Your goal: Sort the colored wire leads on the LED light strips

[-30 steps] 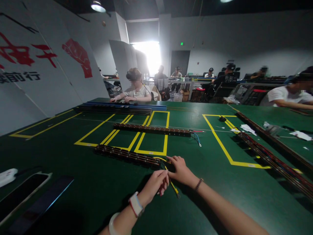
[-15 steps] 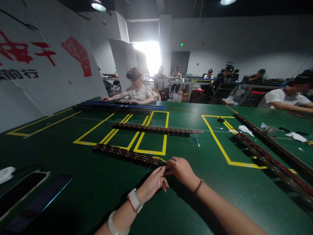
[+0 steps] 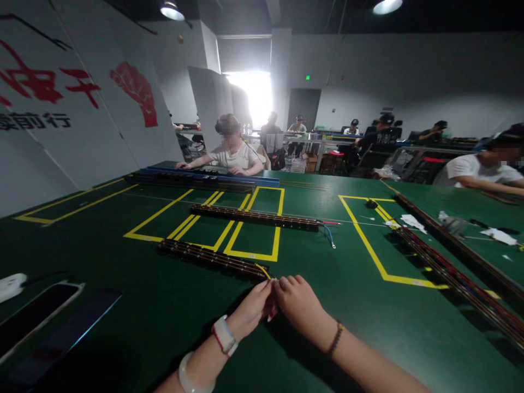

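Close to me lies a black strip (image 3: pixel 213 258) with copper-coloured bars along it. A yellow wire (image 3: pixel 262 270) comes out of its right end and runs down into my fingertips. My left hand (image 3: pixel 251 308), with a watch on the wrist, pinches at this wire. Against it, fingers curled and closed, is my right hand (image 3: pixel 301 305); what it grips is hidden where the two hands meet. Beyond them lies a second, similar strip (image 3: pixel 254 217), which has a blue wire (image 3: pixel 329 236) and a red wire (image 3: pixel 331 222) at its right end.
Yellow tape (image 3: pixel 364 234) marks areas on the green table (image 3: pixel 196 322). Two phones (image 3: pixel 77 327) lie at the left. More long strips (image 3: pixel 446 262) with wires and scraps of white paper (image 3: pixel 413 222) are at the right. Across the table a person (image 3: pixel 237 153) works at a blue rail (image 3: pixel 262 179).
My right hand has moved slightly left and down, closing up against my left hand. The yellow wire now bends down toward the fingers instead of running out to the right.
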Tool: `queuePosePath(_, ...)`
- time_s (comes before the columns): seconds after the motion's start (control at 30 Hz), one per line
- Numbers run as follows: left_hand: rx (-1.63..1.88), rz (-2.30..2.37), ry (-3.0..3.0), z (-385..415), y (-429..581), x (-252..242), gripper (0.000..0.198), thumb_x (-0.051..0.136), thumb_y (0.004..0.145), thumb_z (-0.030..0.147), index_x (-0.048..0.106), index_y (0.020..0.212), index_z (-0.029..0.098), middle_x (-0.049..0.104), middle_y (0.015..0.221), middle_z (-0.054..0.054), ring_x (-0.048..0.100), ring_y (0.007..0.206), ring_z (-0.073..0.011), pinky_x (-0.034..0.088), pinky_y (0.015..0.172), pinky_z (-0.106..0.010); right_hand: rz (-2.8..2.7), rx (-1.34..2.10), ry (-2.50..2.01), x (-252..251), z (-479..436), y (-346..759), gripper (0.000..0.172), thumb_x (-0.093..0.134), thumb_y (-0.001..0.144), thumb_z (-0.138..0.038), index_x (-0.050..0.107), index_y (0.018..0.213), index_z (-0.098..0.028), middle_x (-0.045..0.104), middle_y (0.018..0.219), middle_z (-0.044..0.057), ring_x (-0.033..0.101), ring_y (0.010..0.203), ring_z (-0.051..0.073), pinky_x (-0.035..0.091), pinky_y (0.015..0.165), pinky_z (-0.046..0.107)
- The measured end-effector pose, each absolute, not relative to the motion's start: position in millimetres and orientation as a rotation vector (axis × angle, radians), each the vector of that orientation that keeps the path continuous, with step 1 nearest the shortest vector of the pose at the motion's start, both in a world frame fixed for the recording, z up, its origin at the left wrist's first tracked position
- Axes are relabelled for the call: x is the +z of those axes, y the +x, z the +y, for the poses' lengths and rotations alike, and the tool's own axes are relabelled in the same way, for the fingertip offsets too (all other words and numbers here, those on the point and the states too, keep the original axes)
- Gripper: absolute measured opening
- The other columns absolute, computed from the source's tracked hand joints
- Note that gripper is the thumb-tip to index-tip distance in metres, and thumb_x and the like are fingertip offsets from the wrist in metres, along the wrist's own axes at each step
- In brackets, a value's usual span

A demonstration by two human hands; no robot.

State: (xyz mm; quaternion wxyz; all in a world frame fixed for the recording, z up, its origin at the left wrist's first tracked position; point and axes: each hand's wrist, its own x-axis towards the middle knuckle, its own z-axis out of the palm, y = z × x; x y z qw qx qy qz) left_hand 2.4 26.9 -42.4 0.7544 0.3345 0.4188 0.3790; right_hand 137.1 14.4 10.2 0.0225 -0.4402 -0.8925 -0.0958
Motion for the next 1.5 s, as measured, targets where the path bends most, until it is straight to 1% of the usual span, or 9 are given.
queuePosePath(0.17, 0.793, 0.960, 0.752, 26.4, 2.7, -40.7, 0.046, 0.066, 0.072, 0.057, 0.051, 0.090, 0.017, 0.051, 0.056, 0.007, 0.047, 0.044, -0.0074, 0.028, 0.042, -0.020, -2.653, -0.092, -1.443, 37.8, 9.3, 142.7, 0.014, 0.051, 0.092, -0.024, 0.063, 0.097, -0.019, 0.065, 0.092, 0.007, 0.060, 0.084, 0.021, 0.042, 0.073, 0.033)
queuePosePath(0.27, 0.778, 0.949, 0.776, 24.6, 3.2, -35.9, 0.040, 0.062, 0.078, 0.051, 0.052, 0.095, 0.017, 0.053, 0.058, 0.006, 0.049, 0.044, -0.0071, 0.030, 0.042, -0.020, -2.658, 0.015, -1.521, 35.0, 8.9, 141.7, 0.016, 0.058, 0.088, -0.027, 0.062, 0.100, -0.018, 0.066, 0.095, 0.007, 0.062, 0.087, 0.023, 0.043, 0.074, 0.034)
queuePosePath(0.33, 0.763, 0.930, 0.810, 23.4, 3.3, -32.3, 0.036, 0.058, 0.082, 0.048, 0.051, 0.099, 0.016, 0.055, 0.060, 0.004, 0.051, 0.046, -0.0076, 0.031, 0.042, -0.019, -2.697, 0.050, -1.540, 28.2, 10.4, 140.9, 0.020, 0.060, 0.086, -0.022, 0.061, 0.104, -0.016, 0.067, 0.097, 0.008, 0.063, 0.087, 0.023, 0.043, 0.073, 0.034)
queuePosePath(0.47, 0.725, 0.863, 0.856, 21.9, 2.4, -25.9, 0.035, 0.057, 0.083, 0.042, 0.049, 0.106, 0.017, 0.062, 0.076, -0.001, 0.060, 0.055, -0.0110, 0.032, 0.040, -0.019, -2.770, 0.074, -1.535, 23.6, 15.0, 144.4, 0.027, 0.057, 0.084, -0.009, 0.060, 0.110, -0.014, 0.068, 0.096, 0.010, 0.064, 0.085, 0.022, 0.043, 0.072, 0.033)
queuePosePath(0.63, 0.677, 0.824, 0.870, 19.5, 0.1, -20.5, 0.034, 0.054, 0.086, 0.042, 0.047, 0.109, 0.019, 0.063, 0.095, -0.006, 0.064, 0.062, -0.0110, 0.030, 0.039, -0.017, -2.652, -0.051, -1.578, 31.3, 28.3, 161.8, 0.031, 0.054, 0.085, -0.009, 0.064, 0.111, -0.022, 0.066, 0.095, 0.009, 0.060, 0.088, 0.022, 0.040, 0.075, 0.032)
queuePosePath(0.87, 0.680, 0.879, 0.922, 18.9, -0.8, -24.3, 0.037, 0.054, 0.084, 0.048, 0.053, 0.102, 0.016, 0.055, 0.074, 0.002, 0.048, 0.048, -0.0044, 0.031, 0.044, -0.018, -2.479, -0.253, -1.551, 2.5, 65.0, 195.5, 0.035, 0.053, 0.089, -0.012, 0.066, 0.114, -0.032, 0.063, 0.087, 0.006, 0.055, 0.083, 0.019, 0.035, 0.073, 0.031)
queuePosePath(1.1, 0.696, 0.891, 0.907, 21.2, -1.6, -26.3, 0.047, 0.059, 0.080, 0.052, 0.058, 0.109, 0.015, 0.049, 0.069, 0.004, 0.042, 0.051, -0.0047, 0.032, 0.048, -0.019, -2.475, -0.312, -1.333, -38.3, 84.0, 212.4, 0.033, 0.057, 0.089, -0.016, 0.065, 0.117, -0.032, 0.066, 0.087, 0.004, 0.054, 0.082, 0.018, 0.036, 0.078, 0.031)
queuePosePath(1.33, 0.689, 0.949, 1.080, 20.2, -1.7, -21.1, 0.048, 0.052, 0.082, 0.053, 0.059, 0.111, 0.015, 0.047, 0.068, 0.003, 0.042, 0.055, -0.0075, 0.030, 0.050, -0.020, -2.424, -0.144, -1.221, -48.0, 84.8, 211.4, 0.032, 0.051, 0.090, -0.014, 0.064, 0.117, -0.026, 0.066, 0.097, 0.006, 0.056, 0.091, 0.018, 0.042, 0.083, 0.032)
queuePosePath(1.5, 0.682, 1.198, 1.546, 22.4, -6.6, -10.4, 0.035, 0.042, 0.089, 0.043, 0.066, 0.093, 0.017, 0.046, 0.061, 0.002, 0.045, 0.059, -0.0120, 0.032, 0.056, -0.023, -2.316, 0.025, -1.258, -46.9, 84.5, 212.3, 0.032, 0.044, 0.092, -0.015, 0.062, 0.117, -0.021, 0.065, 0.101, 0.008, 0.057, 0.093, 0.019, 0.045, 0.083, 0.034)
